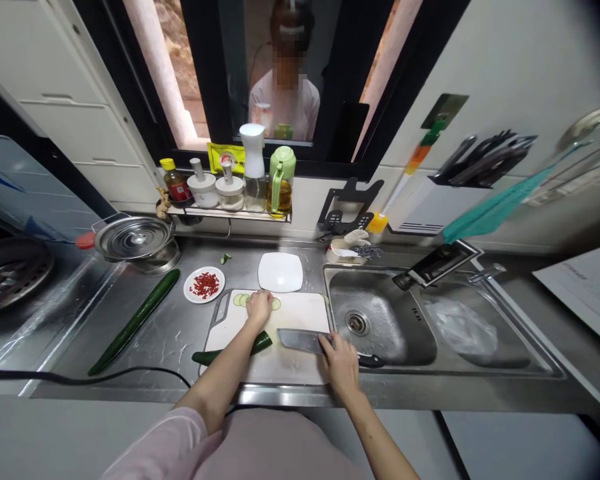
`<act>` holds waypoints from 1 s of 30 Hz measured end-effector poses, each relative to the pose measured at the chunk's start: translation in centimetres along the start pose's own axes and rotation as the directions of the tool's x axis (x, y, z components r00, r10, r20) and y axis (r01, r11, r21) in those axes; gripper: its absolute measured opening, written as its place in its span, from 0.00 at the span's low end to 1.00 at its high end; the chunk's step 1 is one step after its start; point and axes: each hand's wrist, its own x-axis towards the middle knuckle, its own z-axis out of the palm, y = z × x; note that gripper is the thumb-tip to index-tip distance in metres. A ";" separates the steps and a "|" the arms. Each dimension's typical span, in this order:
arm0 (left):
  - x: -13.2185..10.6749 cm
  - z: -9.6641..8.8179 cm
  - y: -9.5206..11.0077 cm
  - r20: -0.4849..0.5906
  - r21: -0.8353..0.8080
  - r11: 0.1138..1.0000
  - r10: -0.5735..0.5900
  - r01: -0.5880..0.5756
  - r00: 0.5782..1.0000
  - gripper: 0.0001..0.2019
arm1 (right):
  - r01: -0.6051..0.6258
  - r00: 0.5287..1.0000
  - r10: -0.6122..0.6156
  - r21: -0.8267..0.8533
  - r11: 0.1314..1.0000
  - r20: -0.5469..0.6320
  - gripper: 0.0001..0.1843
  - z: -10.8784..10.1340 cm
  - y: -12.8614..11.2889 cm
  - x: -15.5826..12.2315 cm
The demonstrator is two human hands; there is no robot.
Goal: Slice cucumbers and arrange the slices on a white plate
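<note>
Over the far half of the white cutting board (295,370), my left hand (260,308) has its fingers curled down on a row of pale cucumber slices (241,300). Some slices show on both sides of it; those under the fingers are hidden. A kitchen knife (300,339) lies flat at the board's right side, blade pointing left. My right hand (341,359) is closed over it where blade meets handle, and the black handle sticks out toward the sink. A cut cucumber (261,343) rests on the board, partly behind my left forearm.
A whole cucumber (135,323) lies on the steel counter, left. Behind the board stand a plate of red pieces (205,285) and a white square plate (280,272). The sink (380,320) is right, a lidded pot (137,243) left, a condiment shelf (230,212) behind.
</note>
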 end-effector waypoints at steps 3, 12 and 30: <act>0.1 0.3 -0.1 -0.014 0.026 0.999 0.019 -0.019 1.000 0.10 | -0.007 1.000 0.007 0.005 1.000 0.006 0.20 0.0 0.1 0.0; 0.1 0.2 0.0 -0.028 -0.013 1.000 -0.013 0.013 1.000 0.11 | -0.033 0.998 0.031 0.047 0.998 0.059 0.21 0.2 -0.1 0.2; -12.1 -3.1 -5.3 0.208 0.056 0.998 -0.004 -0.008 0.978 0.31 | -0.272 0.959 0.245 0.227 0.935 0.142 0.16 1.1 -0.5 2.1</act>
